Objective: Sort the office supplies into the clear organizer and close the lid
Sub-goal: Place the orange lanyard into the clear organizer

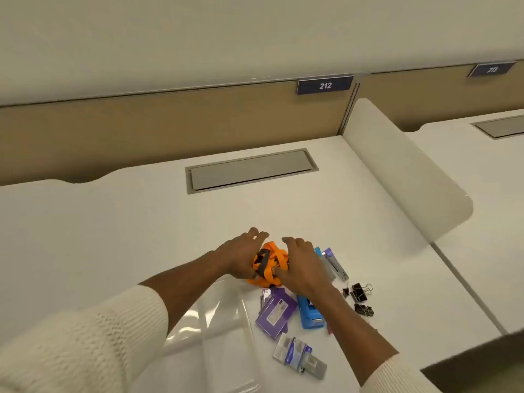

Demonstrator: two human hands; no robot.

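A bundle of orange lanyards (270, 260) with black clips lies on the white desk. My left hand (239, 258) presses against its left side and my right hand (302, 268) cups its right side, so both hands enclose it. The clear organizer (215, 321) lies open at the lower left, partly under my left forearm. Near my right wrist sit a purple box of staples (273, 314), a blue stapler (310, 314), a small purple-and-silver stapler (336, 265), black binder clips (360, 297) and silver staple packs (300, 355).
A grey cable hatch (251, 170) is set into the white desk (113, 222) behind the supplies. A beige divider panel (402, 171) bounds the desk on the right, and a tan partition with a sign reading 212 (325, 85) stands at the back.
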